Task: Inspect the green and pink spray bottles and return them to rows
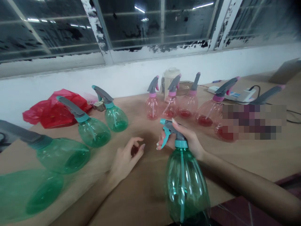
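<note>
My right hand [185, 138] is wrapped round the grey and teal trigger head of a green spray bottle [185, 185] that stands upright near the front edge of the wooden table [246, 153]. One finger lies along the top of the sprayer. My left hand [125, 157] hovers just left of the bottle with its fingers loosely curled and apart, holding nothing.
Several green spray bottles [94, 128] stand in a row on the left. Several pink spray bottles [171, 105] stand at the back right. A red plastic bag [54, 110] lies by the wall; a white jar [170, 78] and a power strip [237, 94] sit behind.
</note>
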`<state>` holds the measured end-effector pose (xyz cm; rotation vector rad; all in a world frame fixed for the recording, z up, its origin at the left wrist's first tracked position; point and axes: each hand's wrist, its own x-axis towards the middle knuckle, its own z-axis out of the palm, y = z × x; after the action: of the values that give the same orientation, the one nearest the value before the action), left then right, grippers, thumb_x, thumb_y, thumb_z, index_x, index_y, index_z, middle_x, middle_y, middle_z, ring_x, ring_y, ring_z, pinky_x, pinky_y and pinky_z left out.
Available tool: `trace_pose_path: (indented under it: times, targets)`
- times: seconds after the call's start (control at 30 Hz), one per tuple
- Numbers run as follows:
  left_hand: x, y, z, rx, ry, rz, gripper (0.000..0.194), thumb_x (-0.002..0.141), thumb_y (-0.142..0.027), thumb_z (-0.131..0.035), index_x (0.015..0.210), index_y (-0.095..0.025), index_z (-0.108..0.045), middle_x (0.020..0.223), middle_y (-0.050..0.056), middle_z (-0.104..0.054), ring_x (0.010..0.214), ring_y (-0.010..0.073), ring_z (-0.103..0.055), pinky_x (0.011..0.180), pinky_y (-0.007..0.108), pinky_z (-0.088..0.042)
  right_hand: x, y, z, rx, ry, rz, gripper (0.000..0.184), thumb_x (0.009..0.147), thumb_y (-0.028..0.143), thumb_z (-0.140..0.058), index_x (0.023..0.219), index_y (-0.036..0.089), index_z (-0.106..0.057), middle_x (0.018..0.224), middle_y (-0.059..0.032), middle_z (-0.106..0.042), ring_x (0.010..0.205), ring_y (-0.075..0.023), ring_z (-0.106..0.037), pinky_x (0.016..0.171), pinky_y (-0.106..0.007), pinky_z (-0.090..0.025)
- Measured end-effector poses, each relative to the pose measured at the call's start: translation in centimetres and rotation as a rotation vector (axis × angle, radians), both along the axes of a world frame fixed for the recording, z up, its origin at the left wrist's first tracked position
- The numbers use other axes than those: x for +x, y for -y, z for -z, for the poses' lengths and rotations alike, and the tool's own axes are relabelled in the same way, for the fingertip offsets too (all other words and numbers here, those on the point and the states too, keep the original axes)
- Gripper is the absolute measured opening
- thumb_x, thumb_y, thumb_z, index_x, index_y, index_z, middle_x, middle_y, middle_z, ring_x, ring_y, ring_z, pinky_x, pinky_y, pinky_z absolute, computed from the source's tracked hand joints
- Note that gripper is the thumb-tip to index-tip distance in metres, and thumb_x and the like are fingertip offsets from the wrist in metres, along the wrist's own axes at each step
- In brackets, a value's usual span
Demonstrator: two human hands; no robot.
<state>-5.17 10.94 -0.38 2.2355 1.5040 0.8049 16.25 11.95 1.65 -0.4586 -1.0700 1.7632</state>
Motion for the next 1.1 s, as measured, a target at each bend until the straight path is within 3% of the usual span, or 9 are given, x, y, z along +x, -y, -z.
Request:
trace_pose_path:
  times: [0.2, 0.43, 0.57, 0.73, 0.83, 0.93, 1.1]
  targets:
    - [0.0, 0.0, -0.2, -0.053, 0.012, -0.002, 0.023, 0.089, -0.038, -0.044, 0.104, -0.023, -0.052, 0.071, -0.004, -0.063, 0.061, 0.0132, -0.060, 0.062, 0.026, -0.045, 0.1, 0.2, 0.5, 0.031, 0.141, 0.019, 0.055, 0.089, 0.062, -0.029, 0.102, 0.020, -0.063, 0.080, -0.0073, -0.067, 0.089, -0.0243, -0.065, 0.081, -0.044, -0.049]
    - [0.1, 0.1, -0.3, -0.040, 0.006, -0.011, 0.023, 0.090, -0.039, -0.045, 0.104, -0.024, -0.053, 0.071, -0.005, -0.063, 0.060, 0.0129, -0.060, 0.061, 0.026, -0.044, -0.2, 0.1, 0.4, 0.013, 0.023, -0.002, 0.047, 0.090, 0.055, -0.034, 0.107, 0.021, -0.062, 0.089, -0.0080, -0.068, 0.095, -0.0247, -0.064, 0.084, -0.044, -0.048]
    - [0.1, 0.1, -0.3, -0.050, 0.001, -0.010, 0.023, 0.090, -0.040, -0.044, 0.104, -0.023, -0.053, 0.071, -0.004, -0.062, 0.061, 0.0132, -0.060, 0.061, 0.026, -0.044, -0.1, -0.1, 0.4, 0.008, -0.001, -0.029, 0.048, 0.091, 0.056, -0.033, 0.100, 0.020, -0.063, 0.084, -0.0073, -0.068, 0.091, -0.0233, -0.065, 0.083, -0.042, -0.049]
    - [0.1, 0.0, -0.2, -0.007, 0.002, 0.005, 0.021, 0.089, -0.038, -0.044, 0.102, -0.023, -0.053, 0.070, -0.005, -0.059, 0.057, 0.0116, -0.057, 0.057, 0.024, -0.043, 0.2, 0.7, -0.3, 0.048, 0.021, -0.080, 0.041, 0.091, 0.047, -0.039, 0.074, 0.018, -0.063, 0.067, -0.0033, -0.063, 0.075, -0.0189, -0.066, 0.078, -0.037, -0.050]
    - [0.1, 0.0, -0.2, -0.019, 0.001, 0.009, 0.021, 0.090, -0.037, -0.044, 0.102, -0.023, -0.053, 0.070, -0.005, -0.060, 0.058, 0.0120, -0.059, 0.058, 0.024, -0.044, 0.3, 1.3, -0.9, 0.104, 0.047, -0.063, 0.040, 0.090, 0.046, -0.041, 0.071, 0.018, -0.062, 0.065, -0.0027, -0.061, 0.073, -0.0190, -0.065, 0.075, -0.037, -0.050]
    - [0.1, 0.0, -0.2, -0.031, -0.005, -0.004, 0.020, 0.090, -0.037, -0.045, 0.102, -0.023, -0.053, 0.072, -0.004, -0.062, 0.061, 0.0128, -0.060, 0.059, 0.025, -0.044, 0.6, 1.1, -1.3, 0.126, 0.067, 0.010, 0.039, 0.090, 0.049, -0.040, 0.081, 0.021, -0.065, 0.072, -0.0039, -0.064, 0.080, -0.0215, -0.065, 0.076, -0.038, -0.050]
    - [0.0, -0.1, 0.0, -0.022, 0.005, 0.012, 0.018, 0.091, -0.035, -0.045, 0.103, -0.024, -0.052, 0.070, -0.006, -0.058, 0.061, 0.0116, -0.059, 0.060, 0.024, -0.044, 2.4, -0.1, -1.8, 0.178, 0.378, 0.347, 0.046, 0.081, 0.066, -0.043, 0.096, 0.029, -0.065, 0.082, -0.0041, -0.066, 0.095, -0.0277, -0.061, 0.078, -0.043, -0.050]
